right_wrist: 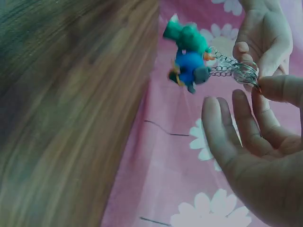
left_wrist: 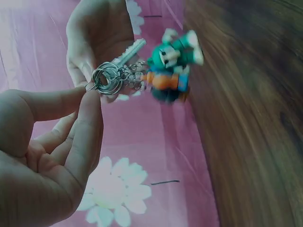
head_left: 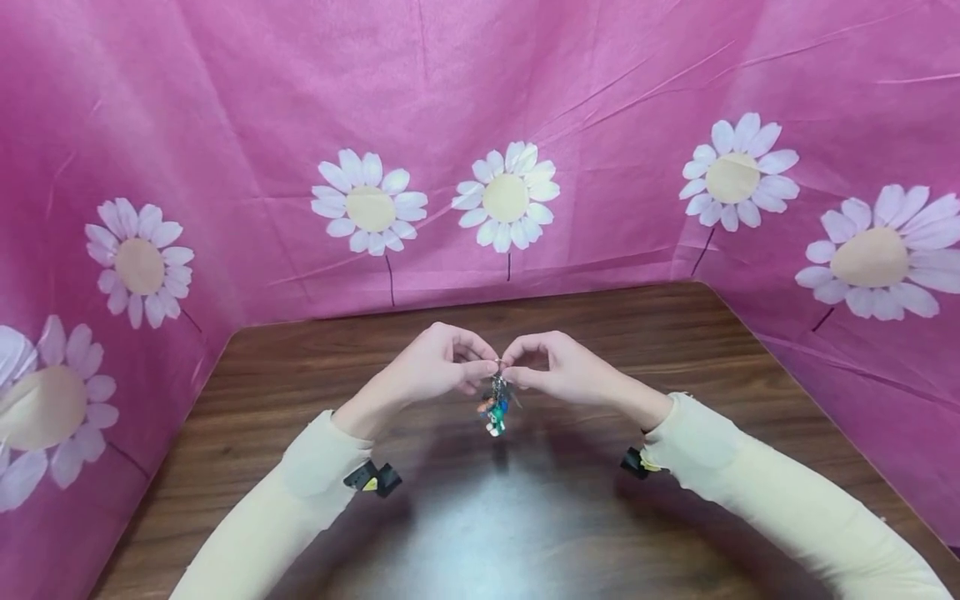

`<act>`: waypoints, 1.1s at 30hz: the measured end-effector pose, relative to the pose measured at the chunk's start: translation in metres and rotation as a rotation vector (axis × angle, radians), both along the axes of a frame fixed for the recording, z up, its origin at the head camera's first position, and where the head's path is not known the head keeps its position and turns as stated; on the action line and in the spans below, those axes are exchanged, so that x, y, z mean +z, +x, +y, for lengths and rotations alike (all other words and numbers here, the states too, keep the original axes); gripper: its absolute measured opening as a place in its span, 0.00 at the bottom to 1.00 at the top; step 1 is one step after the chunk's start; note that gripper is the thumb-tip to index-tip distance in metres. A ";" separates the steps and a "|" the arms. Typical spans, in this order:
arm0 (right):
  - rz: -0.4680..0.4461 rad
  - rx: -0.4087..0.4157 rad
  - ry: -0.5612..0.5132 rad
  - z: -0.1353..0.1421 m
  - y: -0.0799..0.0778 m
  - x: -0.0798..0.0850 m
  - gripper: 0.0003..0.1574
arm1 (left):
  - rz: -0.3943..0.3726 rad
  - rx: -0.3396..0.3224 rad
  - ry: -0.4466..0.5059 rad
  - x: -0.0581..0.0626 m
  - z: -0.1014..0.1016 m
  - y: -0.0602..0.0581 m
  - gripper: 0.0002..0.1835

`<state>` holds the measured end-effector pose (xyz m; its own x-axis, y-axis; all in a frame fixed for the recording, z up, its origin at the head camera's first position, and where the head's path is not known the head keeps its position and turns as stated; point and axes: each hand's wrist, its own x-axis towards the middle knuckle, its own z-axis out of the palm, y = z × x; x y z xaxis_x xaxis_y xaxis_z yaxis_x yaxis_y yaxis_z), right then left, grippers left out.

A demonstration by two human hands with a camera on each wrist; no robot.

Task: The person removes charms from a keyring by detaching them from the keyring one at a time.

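A bunch of metal key rings (left_wrist: 108,79) hangs between my two hands above the table, with a silver key (left_wrist: 131,53) and small toy figures on short chains (right_wrist: 221,57). One figure is green and white (left_wrist: 166,57); others are orange (left_wrist: 161,79) and blue (right_wrist: 188,67). My left hand (head_left: 442,365) pinches the edge of the rings between thumb and finger. From the other side my right hand (head_left: 562,368) pinches the rings at the top too, fingertips close to the left ones. The figures (head_left: 495,412) dangle below both hands.
The brown wood-grain table (head_left: 315,517) lies under the hands. Pink cloth (head_left: 615,75) printed with white daisies stands around its back and sides. Each sleeve (head_left: 716,442) has a small black device (head_left: 375,478) at the wrist.
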<state>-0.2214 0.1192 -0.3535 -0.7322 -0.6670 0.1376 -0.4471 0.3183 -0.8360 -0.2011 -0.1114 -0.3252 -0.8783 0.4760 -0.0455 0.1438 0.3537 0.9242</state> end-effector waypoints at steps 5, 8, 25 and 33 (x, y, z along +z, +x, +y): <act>-0.145 -0.002 -0.063 -0.004 0.004 0.008 0.08 | 0.034 -0.007 -0.021 0.006 0.000 0.006 0.06; -0.308 -0.003 -0.129 -0.005 0.003 0.008 0.13 | -0.034 0.017 -0.008 0.007 -0.001 0.004 0.06; 0.072 0.012 -0.028 -0.013 -0.015 -0.019 0.09 | -0.262 0.153 0.092 -0.001 -0.006 -0.010 0.08; 0.093 0.073 -0.171 -0.015 -0.017 -0.030 0.12 | -0.281 0.144 0.171 -0.004 -0.011 -0.014 0.10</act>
